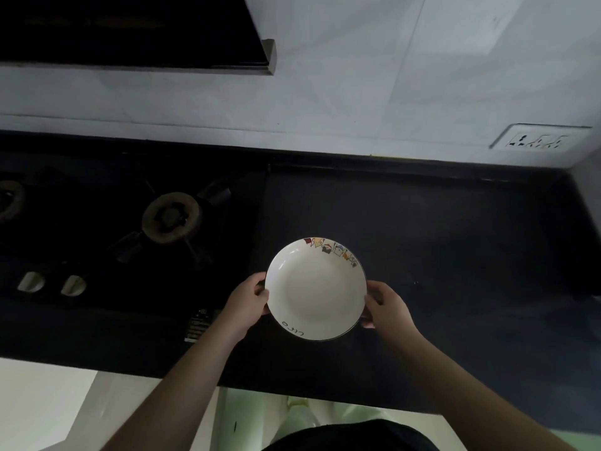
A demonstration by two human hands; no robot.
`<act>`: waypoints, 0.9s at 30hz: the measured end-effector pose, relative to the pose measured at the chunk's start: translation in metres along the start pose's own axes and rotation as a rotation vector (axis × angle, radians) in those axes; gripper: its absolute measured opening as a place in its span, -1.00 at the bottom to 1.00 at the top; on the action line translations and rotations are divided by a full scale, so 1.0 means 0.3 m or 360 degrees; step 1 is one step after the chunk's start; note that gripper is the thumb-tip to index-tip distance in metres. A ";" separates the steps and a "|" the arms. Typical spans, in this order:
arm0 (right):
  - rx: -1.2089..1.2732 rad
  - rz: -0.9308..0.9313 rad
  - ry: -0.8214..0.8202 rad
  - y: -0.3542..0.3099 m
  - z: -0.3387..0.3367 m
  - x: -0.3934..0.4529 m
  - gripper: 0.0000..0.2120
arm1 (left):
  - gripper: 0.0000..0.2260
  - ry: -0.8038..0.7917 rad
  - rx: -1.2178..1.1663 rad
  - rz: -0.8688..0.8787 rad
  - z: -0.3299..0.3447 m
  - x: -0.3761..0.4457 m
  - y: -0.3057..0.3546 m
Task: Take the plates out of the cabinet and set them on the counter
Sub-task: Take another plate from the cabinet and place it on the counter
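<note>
White plate [316, 289], round and shallow, face up, over the dark counter [439, 242] just right of the stove; whether resting on the surface or held slightly above it, impossible to tell. Small coloured cartoon figures printed along the far right of the rim, handwritten black lettering along the near left of the rim, thin dark line edging the rim. Gripped on both sides: left hand [245, 305] curled around the left edge, thumb lying on the rim's upper face and fingers tucked beneath; right hand [385, 305] closed likewise on the right edge, thumb on top, fingertips showing under the near right of the rim. Both forearms bare, reaching in from the bottom of the view. To the left, sunk into the same dark surface, a black gas stove [130, 222] with one round burner [171, 217] under a four-armed pan support, part of a second burner at the far left edge, and two pale knobs [52, 283] nearer the front. Above the stove, a dark range hood [136, 30]. Behind the counter, a pale tiled wall [374, 76] with a white socket plate [540, 138] at the right.
</note>
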State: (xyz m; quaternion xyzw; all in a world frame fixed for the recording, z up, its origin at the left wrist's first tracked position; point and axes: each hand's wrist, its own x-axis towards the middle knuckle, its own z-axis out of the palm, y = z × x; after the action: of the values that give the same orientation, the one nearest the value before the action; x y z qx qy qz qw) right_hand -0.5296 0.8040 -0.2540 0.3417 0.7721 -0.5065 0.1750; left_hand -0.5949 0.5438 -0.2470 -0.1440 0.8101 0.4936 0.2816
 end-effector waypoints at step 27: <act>0.0052 0.0019 -0.0066 -0.001 -0.052 0.059 -0.68 | -0.61 0.0049 0.0063 -0.0037 0.074 0.067 0.009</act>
State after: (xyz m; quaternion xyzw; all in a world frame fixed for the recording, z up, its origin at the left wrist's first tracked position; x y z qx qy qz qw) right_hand -0.5411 0.8242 -0.2580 0.3387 0.7578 -0.5249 0.1884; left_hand -0.6054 0.5654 -0.2650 -0.1554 0.8223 0.4718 0.2775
